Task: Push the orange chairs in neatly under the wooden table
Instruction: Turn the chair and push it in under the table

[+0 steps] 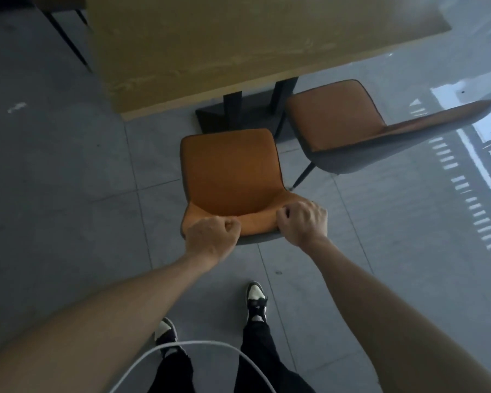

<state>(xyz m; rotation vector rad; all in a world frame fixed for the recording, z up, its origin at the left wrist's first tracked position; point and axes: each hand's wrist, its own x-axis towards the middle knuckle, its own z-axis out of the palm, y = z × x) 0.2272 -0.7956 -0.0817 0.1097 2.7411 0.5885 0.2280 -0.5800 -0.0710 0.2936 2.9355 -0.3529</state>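
An orange chair (pixel 231 171) stands on the floor in front of me, its seat pointing at the wooden table (pixel 227 43) and its front edge just short of the table's near edge. My left hand (pixel 211 236) and my right hand (pixel 302 222) both grip the top of its backrest, fingers curled over the rim. A second orange chair (pixel 335 117) stands to the right, turned at an angle, its seat partly under the table's right corner. The table's dark pedestal base (pixel 224 120) shows beyond the near chair.
Grey tiled floor (pixel 68 194) lies all around. Dark legs of another chair (pixel 65 38) show at the top left beside the table. My two feet in black and white shoes (pixel 255 302) stand behind the chair. A white cable (pixel 182 347) loops at the bottom.
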